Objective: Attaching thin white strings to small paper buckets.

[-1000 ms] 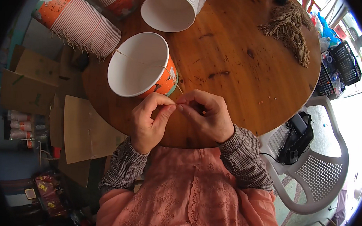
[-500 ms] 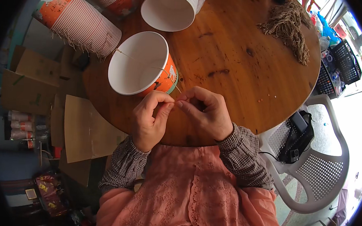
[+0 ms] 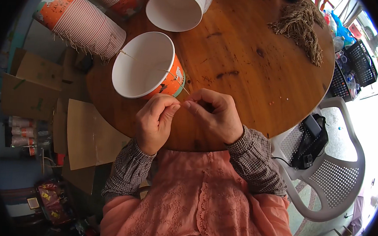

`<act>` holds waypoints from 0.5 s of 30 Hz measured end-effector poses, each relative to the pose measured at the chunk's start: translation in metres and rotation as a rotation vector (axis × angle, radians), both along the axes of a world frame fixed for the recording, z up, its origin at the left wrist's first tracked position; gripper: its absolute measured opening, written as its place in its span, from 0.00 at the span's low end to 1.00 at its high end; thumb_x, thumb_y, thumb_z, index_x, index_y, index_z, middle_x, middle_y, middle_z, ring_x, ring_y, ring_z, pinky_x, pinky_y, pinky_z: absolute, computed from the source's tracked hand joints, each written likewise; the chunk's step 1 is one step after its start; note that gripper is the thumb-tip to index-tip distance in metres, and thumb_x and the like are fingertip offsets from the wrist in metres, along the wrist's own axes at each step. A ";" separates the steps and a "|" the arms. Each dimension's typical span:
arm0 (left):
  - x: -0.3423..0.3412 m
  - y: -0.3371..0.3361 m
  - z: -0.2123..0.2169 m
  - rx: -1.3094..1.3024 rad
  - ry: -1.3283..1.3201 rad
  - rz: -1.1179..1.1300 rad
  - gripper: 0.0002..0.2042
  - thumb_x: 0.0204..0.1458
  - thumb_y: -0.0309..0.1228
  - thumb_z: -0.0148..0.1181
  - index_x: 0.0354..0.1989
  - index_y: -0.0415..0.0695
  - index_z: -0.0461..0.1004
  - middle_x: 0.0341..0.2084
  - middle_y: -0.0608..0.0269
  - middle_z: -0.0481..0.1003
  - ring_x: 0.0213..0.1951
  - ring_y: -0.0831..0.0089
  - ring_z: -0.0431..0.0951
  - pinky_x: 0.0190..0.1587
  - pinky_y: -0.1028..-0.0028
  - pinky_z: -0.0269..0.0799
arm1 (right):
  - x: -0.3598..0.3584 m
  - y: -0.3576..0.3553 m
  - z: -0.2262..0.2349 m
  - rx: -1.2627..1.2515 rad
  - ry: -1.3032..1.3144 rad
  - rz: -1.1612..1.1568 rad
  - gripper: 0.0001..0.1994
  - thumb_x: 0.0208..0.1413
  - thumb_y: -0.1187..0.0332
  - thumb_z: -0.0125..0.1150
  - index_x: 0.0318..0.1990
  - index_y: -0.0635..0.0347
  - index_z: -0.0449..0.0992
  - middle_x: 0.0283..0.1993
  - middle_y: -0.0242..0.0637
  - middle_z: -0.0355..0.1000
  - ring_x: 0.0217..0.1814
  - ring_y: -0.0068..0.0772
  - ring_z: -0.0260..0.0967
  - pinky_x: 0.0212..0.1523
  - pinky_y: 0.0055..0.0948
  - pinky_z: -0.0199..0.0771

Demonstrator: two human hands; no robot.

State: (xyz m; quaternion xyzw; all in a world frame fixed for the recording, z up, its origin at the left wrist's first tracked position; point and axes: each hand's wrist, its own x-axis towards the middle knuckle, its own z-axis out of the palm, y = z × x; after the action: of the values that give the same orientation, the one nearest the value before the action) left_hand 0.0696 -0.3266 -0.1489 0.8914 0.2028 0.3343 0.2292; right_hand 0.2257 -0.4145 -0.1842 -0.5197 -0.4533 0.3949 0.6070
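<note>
You are tying the thin tan string on the orange-and-white paper bucket lying on the round wooden table; your left hand and right hand both pinch it (fingertips touching) — next, I think, pull it snug.

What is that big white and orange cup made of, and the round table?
The cup looks like paper: matte white inside, thin rolled rim, orange printed outside. The table looks like wood with a glossy varnish; grain lines and dark knots show. The string across the cup seems to be tan fibre, maybe jute.
</note>
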 end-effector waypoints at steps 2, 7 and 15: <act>0.001 0.001 0.001 0.035 -0.003 -0.003 0.03 0.53 0.20 0.60 0.34 0.37 0.71 0.29 0.55 0.75 0.32 0.61 0.77 0.36 0.69 0.74 | 0.002 0.003 -0.002 0.067 -0.045 0.003 0.05 0.57 0.73 0.62 0.37 0.66 0.76 0.26 0.24 0.69 0.30 0.10 0.61 0.32 0.16 0.65; 0.005 0.003 0.004 0.092 -0.023 -0.007 0.03 0.53 0.20 0.59 0.34 0.37 0.71 0.28 0.55 0.75 0.32 0.61 0.77 0.37 0.69 0.73 | 0.013 0.007 0.012 0.076 -0.116 0.027 0.05 0.55 0.73 0.63 0.36 0.65 0.76 0.23 0.31 0.68 0.26 0.17 0.63 0.29 0.20 0.66; -0.005 0.010 0.017 0.155 -0.040 0.184 0.14 0.47 0.22 0.66 0.44 0.39 0.73 0.38 0.55 0.75 0.41 0.58 0.76 0.43 0.68 0.72 | 0.034 0.042 0.000 0.256 -0.202 -0.302 0.06 0.53 0.73 0.61 0.35 0.67 0.75 0.23 0.38 0.72 0.24 0.22 0.69 0.27 0.26 0.71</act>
State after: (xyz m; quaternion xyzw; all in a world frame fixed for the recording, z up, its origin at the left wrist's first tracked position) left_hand 0.0646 -0.3166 -0.1317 0.8773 0.2526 0.3862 0.1321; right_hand 0.2602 -0.3721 -0.1845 -0.5373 -0.4754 0.1847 0.6717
